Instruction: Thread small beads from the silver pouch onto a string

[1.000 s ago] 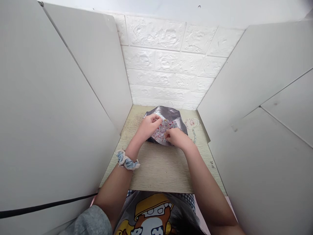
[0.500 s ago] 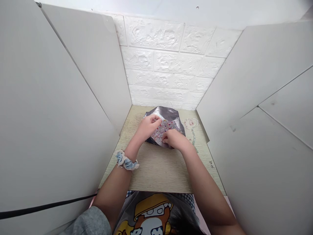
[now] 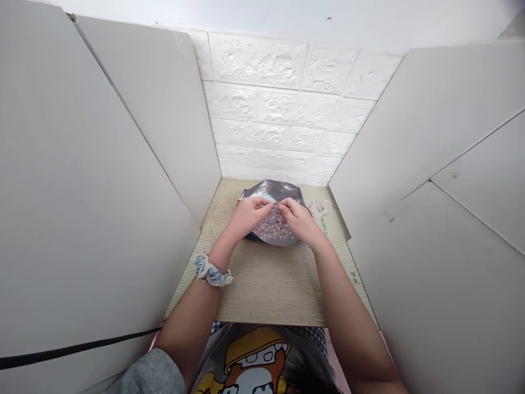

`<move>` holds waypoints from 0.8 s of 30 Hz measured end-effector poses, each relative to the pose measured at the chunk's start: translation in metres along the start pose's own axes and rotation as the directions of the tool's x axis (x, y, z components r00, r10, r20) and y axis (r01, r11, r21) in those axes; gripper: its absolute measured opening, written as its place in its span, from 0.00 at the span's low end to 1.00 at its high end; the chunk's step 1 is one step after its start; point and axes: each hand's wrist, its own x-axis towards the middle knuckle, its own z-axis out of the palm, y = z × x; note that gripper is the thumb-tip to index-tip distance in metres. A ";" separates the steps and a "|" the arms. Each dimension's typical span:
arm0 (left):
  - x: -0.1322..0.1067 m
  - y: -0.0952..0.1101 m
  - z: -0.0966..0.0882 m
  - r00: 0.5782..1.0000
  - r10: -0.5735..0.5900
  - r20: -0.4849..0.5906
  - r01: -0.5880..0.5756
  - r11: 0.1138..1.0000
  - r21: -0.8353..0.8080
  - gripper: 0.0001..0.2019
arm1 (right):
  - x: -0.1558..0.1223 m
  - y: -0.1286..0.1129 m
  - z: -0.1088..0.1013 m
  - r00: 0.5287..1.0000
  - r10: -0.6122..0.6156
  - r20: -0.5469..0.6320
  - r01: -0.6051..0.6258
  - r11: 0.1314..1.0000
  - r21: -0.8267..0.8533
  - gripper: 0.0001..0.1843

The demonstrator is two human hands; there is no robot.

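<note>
A shiny silver-grey bag [image 3: 270, 190] lies open at the back of a light wooden table [image 3: 266, 284], with a heap of small coloured beads [image 3: 275, 229] in it. My left hand [image 3: 249, 212] and my right hand [image 3: 298, 219] are both above the beads, fingertips pinched and meeting over the heap. Each pinch seems to hold something tiny that I cannot make out. A blue and white scrunchie [image 3: 211, 270] sits on my left wrist.
A strung bead chain [image 3: 323, 210] lies on the table right of the bag. White panels wall the table in on the left [image 3: 102, 191] and right [image 3: 430, 164], with a white brick wall [image 3: 287, 109] behind. A black cable [image 3: 77, 346] runs along the lower left.
My right hand has lifted from the near edge of the bead heap and moved up and left to meet my left hand's fingertips. The left hand has stayed about where it was.
</note>
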 end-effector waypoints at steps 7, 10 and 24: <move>0.001 0.001 0.000 1.000 0.011 0.004 -0.010 0.998 -0.069 0.12 | 0.004 0.000 0.002 0.995 0.072 0.065 -0.097 0.767 0.635 0.09; 0.001 0.001 -0.001 1.000 0.014 0.025 -0.011 0.992 -0.126 0.13 | 0.003 0.001 0.005 0.993 0.066 0.101 -0.119 0.681 0.723 0.10; 0.000 0.001 -0.001 1.000 0.013 0.023 -0.009 0.985 -0.171 0.15 | 0.005 0.005 0.010 0.999 -0.022 0.024 0.000 0.719 0.695 0.12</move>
